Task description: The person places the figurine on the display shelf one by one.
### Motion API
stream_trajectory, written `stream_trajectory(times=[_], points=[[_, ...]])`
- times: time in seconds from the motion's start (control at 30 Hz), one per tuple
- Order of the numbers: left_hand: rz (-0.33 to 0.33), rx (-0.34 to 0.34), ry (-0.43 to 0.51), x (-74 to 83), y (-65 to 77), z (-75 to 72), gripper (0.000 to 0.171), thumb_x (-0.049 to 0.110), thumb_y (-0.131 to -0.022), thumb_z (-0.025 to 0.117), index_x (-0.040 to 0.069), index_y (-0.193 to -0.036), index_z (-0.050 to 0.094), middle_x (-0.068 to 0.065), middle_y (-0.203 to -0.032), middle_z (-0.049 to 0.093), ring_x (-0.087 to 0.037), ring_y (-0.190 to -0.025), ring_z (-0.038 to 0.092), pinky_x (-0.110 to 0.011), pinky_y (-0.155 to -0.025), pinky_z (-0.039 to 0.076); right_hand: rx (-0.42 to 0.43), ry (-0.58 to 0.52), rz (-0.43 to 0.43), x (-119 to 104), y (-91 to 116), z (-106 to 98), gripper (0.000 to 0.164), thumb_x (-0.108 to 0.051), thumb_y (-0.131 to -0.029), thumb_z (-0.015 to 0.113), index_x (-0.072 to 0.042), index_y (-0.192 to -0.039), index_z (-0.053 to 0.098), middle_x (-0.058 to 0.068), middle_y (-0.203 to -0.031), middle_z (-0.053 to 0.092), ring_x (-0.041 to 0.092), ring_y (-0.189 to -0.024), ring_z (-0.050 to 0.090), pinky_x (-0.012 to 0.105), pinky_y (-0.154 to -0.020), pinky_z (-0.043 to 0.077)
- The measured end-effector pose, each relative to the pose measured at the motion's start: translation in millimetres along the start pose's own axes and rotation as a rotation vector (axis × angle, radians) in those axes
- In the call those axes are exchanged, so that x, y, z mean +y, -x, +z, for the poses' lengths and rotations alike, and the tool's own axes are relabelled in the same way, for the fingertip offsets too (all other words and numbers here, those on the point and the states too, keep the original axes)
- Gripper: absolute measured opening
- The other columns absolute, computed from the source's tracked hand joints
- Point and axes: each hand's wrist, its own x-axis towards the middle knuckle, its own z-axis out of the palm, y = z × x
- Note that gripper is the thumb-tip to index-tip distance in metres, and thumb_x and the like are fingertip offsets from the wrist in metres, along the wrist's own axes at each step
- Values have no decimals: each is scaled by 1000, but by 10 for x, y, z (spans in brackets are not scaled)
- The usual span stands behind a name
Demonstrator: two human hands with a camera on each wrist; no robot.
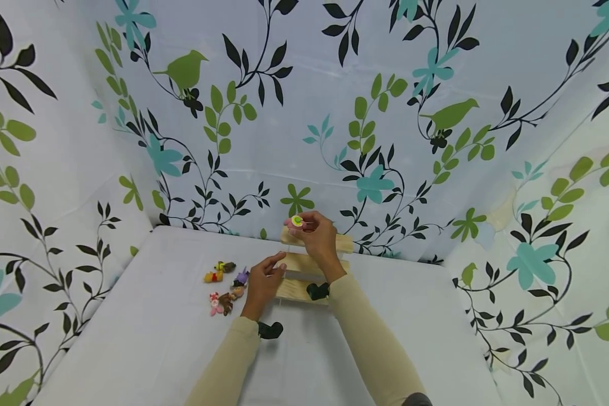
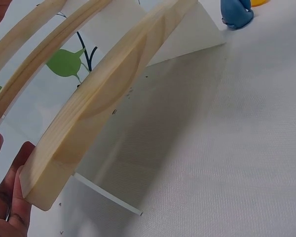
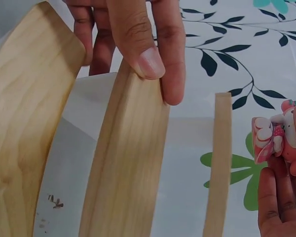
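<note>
A small wooden shelf (image 1: 296,288) with three stepped planks stands at the back of the white table (image 1: 157,338). My right hand (image 1: 308,226) pinches a little pink figure (image 1: 296,221) with a green and yellow spot and holds it over the top plank (image 1: 342,242). The right wrist view shows the pink figure (image 3: 274,140) held between fingertips (image 3: 278,202) beside that thin plank (image 3: 219,163). My left hand (image 1: 271,272) grips the left end of the middle plank (image 3: 128,163), thumb (image 3: 138,44) on top. In the left wrist view, my fingers (image 2: 10,197) lie by the plank end (image 2: 44,177).
Several small toy figures (image 1: 226,285) lie in a loose group on the table left of the shelf. A blue figure (image 2: 237,12) stands beyond the shelf's clear side panel (image 2: 187,34). Leaf-patterned curtains (image 1: 335,113) close in the table behind and at both sides.
</note>
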Motion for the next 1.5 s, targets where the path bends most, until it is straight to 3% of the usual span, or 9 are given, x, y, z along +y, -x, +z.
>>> stream_trajectory(times=[0.27, 0.57, 0.8, 0.97, 1.17, 1.5], points=[[18, -16, 26, -34, 10, 20, 35, 19, -103, 72, 20, -138, 73, -1, -150, 66, -20, -103, 72, -17, -77, 53, -6, 30, 21, 109, 30, 55, 38, -6, -84, 89, -9, -119, 75, 11, -115, 76, 23, -101, 75, 29, -88, 62], [53, -9, 43, -47, 5, -2, 35, 19, -103, 72, 17, -138, 72, -6, -152, 64, -30, -105, 72, -17, -74, 51, -29, 36, 14, 123, 3, 70, 40, -6, -85, 88, -10, -122, 73, 11, -118, 76, 24, -105, 75, 32, -91, 62], [21, -23, 17, 1, 36, -14, 34, 21, -104, 71, 21, -138, 72, 1, -152, 64, -31, -110, 73, -20, -76, 53, -43, 22, 5, 165, 6, 57, 38, -9, -87, 88, -12, -122, 75, 10, -116, 75, 24, -103, 74, 35, -92, 62], [28, -26, -1, 11, 34, -20, 35, 20, -104, 71, 20, -139, 72, 1, -152, 64, -32, -108, 74, -21, -74, 53, -43, -23, 0, 169, 24, 36, 47, -6, -86, 89, -6, -130, 71, 12, -122, 74, 27, -109, 74, 34, -94, 61], [36, -13, -26, -17, 37, -20, 35, 21, -104, 71, 21, -139, 72, 1, -151, 65, -28, -111, 74, -20, -77, 54, -33, -36, -30, 180, 119, -117, 53, -8, -87, 88, -13, -137, 69, 15, -138, 70, 31, -123, 72, 39, -100, 60], [40, -16, -22, -55, 2, -17, 34, 22, -104, 71, 23, -138, 72, 1, -150, 66, -24, -103, 73, -21, -73, 53, 57, -19, -40, 231, 245, -536, 51, -10, -89, 86, -23, -136, 70, 9, -136, 69, 28, -124, 69, 40, -104, 58]])
